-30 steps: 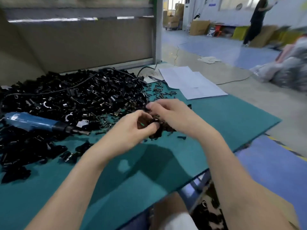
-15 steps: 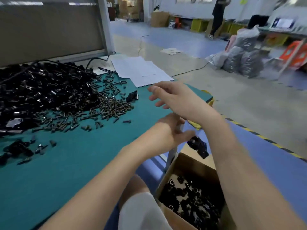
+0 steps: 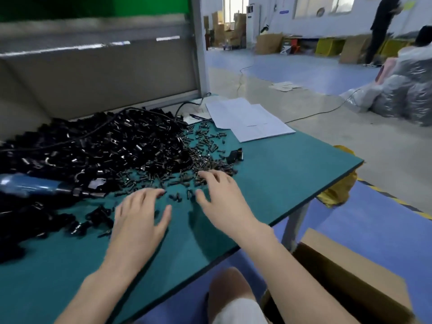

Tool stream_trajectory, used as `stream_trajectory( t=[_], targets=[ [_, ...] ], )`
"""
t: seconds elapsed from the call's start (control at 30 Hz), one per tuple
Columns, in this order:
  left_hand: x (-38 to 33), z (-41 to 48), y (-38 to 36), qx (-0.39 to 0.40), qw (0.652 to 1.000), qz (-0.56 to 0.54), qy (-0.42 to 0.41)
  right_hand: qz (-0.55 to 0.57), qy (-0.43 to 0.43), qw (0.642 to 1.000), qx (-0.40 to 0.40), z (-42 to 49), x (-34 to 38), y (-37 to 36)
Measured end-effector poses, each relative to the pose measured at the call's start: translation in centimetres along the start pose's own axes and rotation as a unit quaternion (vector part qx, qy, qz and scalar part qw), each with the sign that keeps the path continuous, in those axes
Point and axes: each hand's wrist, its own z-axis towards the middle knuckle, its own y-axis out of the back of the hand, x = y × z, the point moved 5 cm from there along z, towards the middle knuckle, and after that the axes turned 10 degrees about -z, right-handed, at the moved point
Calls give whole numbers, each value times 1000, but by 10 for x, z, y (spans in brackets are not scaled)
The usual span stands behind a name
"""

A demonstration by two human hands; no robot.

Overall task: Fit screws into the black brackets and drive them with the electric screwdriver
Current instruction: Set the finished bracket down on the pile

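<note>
A teal-topped worktable [image 3: 292, 174] backs onto a grey partition panel [image 3: 105, 73]. Beyond its right edge, glossy blue-and-grey floor [image 3: 304, 71] reaches a white far wall [image 3: 287, 25] with bright windows [image 3: 336, 4] and brown cardboard boxes [image 3: 268, 43].

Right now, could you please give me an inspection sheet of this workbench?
Surface: green mat covering the table.
Job's things: black brackets heaped at left; screws strewn beside them; electric screwdriver lying far left, untouched.
Clutter: papers at the back corner.
Hands: left hand and right hand open, fingers spread, holding nothing; right fingertips at the screws.
Cables: black cable draped over the heap; floor cable beyond.
Surroundings: cardboard box beside the table; filled bags on the floor.
</note>
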Motion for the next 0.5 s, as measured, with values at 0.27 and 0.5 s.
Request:
stream_trajectory(
  t=[0.27,0.5],
  targets=[
    [101,-34,30,32,966,30,254,-101,-7,993,54,40,53,-70],
    [92,3,13,66,992,-52,96,-104,27,994,-29,80,81,-78]
  ],
)
